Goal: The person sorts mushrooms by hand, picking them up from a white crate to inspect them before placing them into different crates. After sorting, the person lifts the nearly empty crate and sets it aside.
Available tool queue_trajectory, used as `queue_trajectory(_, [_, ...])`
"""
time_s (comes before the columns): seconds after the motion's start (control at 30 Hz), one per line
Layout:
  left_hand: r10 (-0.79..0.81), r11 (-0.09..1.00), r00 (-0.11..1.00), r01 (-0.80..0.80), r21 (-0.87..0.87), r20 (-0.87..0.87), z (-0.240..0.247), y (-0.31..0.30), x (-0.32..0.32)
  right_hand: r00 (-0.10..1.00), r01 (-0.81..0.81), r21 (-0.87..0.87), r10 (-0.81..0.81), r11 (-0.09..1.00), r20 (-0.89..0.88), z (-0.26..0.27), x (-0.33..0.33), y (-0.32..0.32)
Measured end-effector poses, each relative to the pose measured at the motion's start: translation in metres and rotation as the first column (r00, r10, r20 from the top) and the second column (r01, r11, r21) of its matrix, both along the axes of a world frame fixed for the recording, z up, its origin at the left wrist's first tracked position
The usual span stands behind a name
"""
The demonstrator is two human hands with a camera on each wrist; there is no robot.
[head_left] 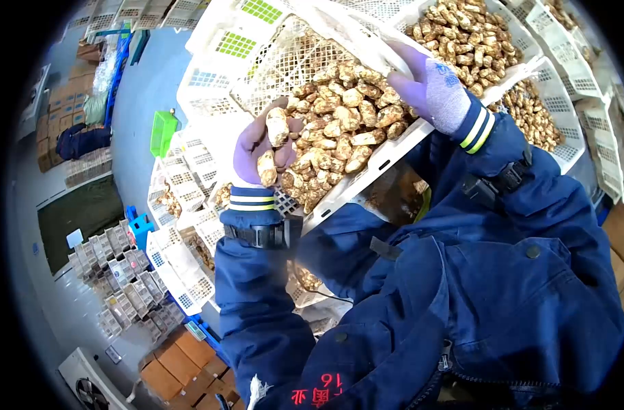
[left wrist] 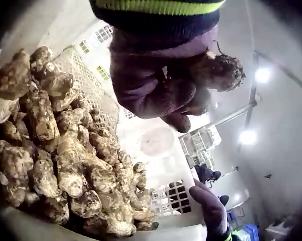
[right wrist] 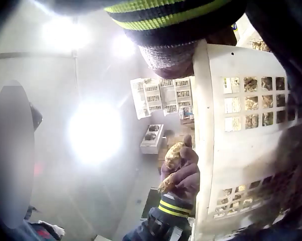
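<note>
The left hand (head_left: 260, 147), in a dirty purple glove, curls its fingers and thumb around 2 brown-and-cream lumps: an upper lump (head_left: 277, 127) near the fingertips and a lower lump (head_left: 266, 168) nearer the cuff. It is held at the edge of a heap of similar lumps (head_left: 346, 119), which fills much of a white plastic crate (head_left: 387, 154) with lattice sides. The right hand (head_left: 438, 89), gloved in purple and pale grey, grips this crate's rim, its thumb and fingers closed over the edge; the right wrist view mostly hides its fingers.

Both arms wear a dark blue jacket (head_left: 489, 294) with striped cuffs and a black strap at each wrist. Beyond the right hand are 2 more white crates, 1 with a pile of lumps (head_left: 465, 44) and 1 with smaller lumps (head_left: 534, 116). Farther left stand a bright green basket (head_left: 163, 133), rows of pale crates (head_left: 124, 273) on the floor and cardboard boxes (head_left: 182, 362).
</note>
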State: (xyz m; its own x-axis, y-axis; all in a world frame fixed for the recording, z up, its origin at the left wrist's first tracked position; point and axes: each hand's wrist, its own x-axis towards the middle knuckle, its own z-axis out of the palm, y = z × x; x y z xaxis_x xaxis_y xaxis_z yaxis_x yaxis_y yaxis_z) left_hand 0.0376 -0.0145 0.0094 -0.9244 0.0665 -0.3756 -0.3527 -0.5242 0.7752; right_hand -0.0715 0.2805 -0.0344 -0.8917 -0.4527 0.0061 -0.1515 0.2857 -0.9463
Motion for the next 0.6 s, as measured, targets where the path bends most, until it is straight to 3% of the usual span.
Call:
queue_trajectory(0.03, [-0.021, 0.99, 0.999, 0.015, 0.143, 0.035, 0.004, 0.002, 0.0, 0.996, 0.019, 0.025, -0.017, 1.0, -0.086, -0.003, -0.001, -0.001])
queue_trajectory(0.07, [-0.094, 0.988, 0.996, 0.091, 0.123, 0.014, 0.004, 0.002, -0.001, 0.985, 0.041, 0.048, -0.032, 0.998, -0.17, -0.008, -0.002, -0.001])
queue_trajectory(0.1, [-0.054, 0.999, 0.998, 0.054, 0.002, 0.042, 0.004, 0.005, 0.001, 0.974, 0.067, 0.05, -0.054, 0.997, -0.222, -0.009, -0.003, -0.005])
queue_trajectory(0.13, [-0.015, 0.993, 0.998, 0.023, -0.117, 0.064, 0.003, 0.009, 0.003, 0.988, 0.031, 0.015, -0.028, 0.999, -0.154, -0.008, -0.003, -0.003])
queue_trajectory(0.2, [-0.07, 0.895, 0.995, 0.03, -0.446, -0.072, -0.003, 0.015, 0.0, 1.0, 0.003, 0.064, -0.004, 0.998, 0.014, 0.002, -0.002, 0.001])
queue_trajectory(0.23, [-0.091, 0.862, 0.99, 0.026, -0.505, -0.104, -0.003, 0.016, -0.003, 0.998, 0.031, 0.067, -0.027, 0.997, -0.059, -0.003, -0.001, 0.001])
queue_trajectory(0.3, [-0.061, 0.849, 0.993, -0.004, -0.529, -0.106, 0.012, 0.028, -0.005, 0.997, -0.01, 0.072, 0.005, 0.997, 0.075, 0.0, -0.002, 0.001])
queue_trajectory(0.33, [-0.011, 0.87, 0.997, -0.029, -0.493, -0.078, 0.025, 0.039, -0.006, 1.0, -0.005, 0.07, 0.005, 0.998, 0.005, 0.004, -0.002, 0.002])
queue_trajectory(0.37, [-0.007, 0.833, 0.987, -0.082, -0.547, -0.159, 0.016, 0.038, -0.004, 0.998, 0.002, 0.069, 0.003, 0.998, -0.066, 0.008, -0.002, 0.002])
queue_trajectory(0.4, [0.063, 0.875, 0.994, -0.099, -0.474, -0.092, 0.02, 0.04, -0.003, 0.963, 0.034, 0.06, -0.017, 0.998, -0.268, 0.012, 0.0, 0.002])
queue_trajectory(0.47, [0.116, 0.792, 0.985, -0.171, -0.586, -0.13, 0.016, 0.04, -0.003, 0.778, 0.087, 0.019, -0.056, 0.996, -0.626, 0.022, 0.009, 0.002])
queue_trajectory(0.53, [0.154, 0.769, 0.946, -0.295, -0.568, -0.284, 0.012, 0.057, -0.001, 0.869, -0.05, -0.077, 0.005, 0.996, -0.495, 0.038, 0.03, -0.005])
queue_trajectory(0.6, [0.214, 0.833, 0.975, -0.212, -0.511, -0.056, 0.032, 0.075, -0.001, 0.978, -0.151, -0.11, 0.132, 0.982, -0.163, 0.057, 0.054, -0.019])
